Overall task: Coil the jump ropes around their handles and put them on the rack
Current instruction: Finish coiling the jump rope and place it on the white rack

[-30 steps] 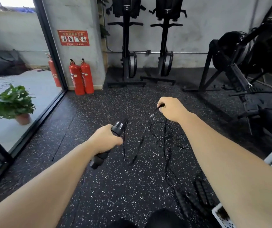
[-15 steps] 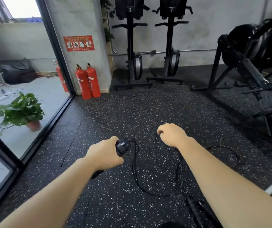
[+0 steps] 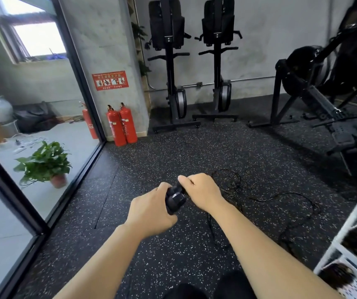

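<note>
Left hand (image 3: 151,210) grips the black handles (image 3: 175,199) — two, it seems — while right hand (image 3: 203,193) pinches one rope (image 3: 291,194) at their top.

floor (image 3: 194,152): blk rubber, white-speckled | jump rope (image 3: 291,194): loose loops lying on it, R of ctr | 2 red fire extinguishers (image 3: 121,126): standing side by side at pillar | 2 upright rowers (image 3: 174,113): back wall | white rack (image 3: 345,231): R edge
</note>
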Demonstrator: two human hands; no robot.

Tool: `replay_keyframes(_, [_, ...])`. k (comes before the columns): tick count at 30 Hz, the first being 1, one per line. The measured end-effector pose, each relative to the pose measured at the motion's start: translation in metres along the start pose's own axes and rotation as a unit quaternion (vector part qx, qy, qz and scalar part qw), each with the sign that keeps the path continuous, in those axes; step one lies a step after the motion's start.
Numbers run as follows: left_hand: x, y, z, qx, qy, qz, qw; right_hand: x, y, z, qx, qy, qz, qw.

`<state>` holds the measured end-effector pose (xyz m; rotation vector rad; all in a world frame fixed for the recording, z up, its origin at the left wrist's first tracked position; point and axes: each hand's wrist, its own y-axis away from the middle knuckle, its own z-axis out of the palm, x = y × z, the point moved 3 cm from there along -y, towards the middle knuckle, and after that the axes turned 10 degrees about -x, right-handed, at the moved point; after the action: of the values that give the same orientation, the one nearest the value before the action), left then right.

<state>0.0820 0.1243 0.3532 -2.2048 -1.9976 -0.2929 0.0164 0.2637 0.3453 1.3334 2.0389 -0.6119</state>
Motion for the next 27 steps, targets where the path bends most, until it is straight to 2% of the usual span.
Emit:
replay_keyframes(5, [0.014,0.018,-0.001,0.005,0.080,-0.009,0.997,-0.015,0.015,-0.016,0.024,-0.055,-0.041,0.997])
replay_keyframes(9, [0.023,0.027,-0.002,-0.023,0.180,-0.002,0.983,-0.015,0.026,-0.024,0.032,-0.164,-0.019,0.986])
replay_keyframes(12, [0.028,0.033,-0.005,-0.032,0.216,0.006,0.976,-0.015,0.031,-0.027,0.023,-0.211,-0.002,0.977])
replay_keyframes(21, [0.030,0.043,-0.023,-0.010,0.184,-0.030,0.982,-0.032,0.038,-0.043,-0.016,-0.127,-0.045,0.991])
replay_keyframes(24, [0.028,0.047,-0.027,0.019,0.268,-0.043,0.962,-0.028,0.033,-0.043,-0.001,-0.270,-0.037,0.962])
replay_keyframes(27, [0.023,0.049,-0.035,0.050,0.338,-0.066,0.938,-0.011,0.030,-0.041,0.014,-0.446,-0.006,0.895])
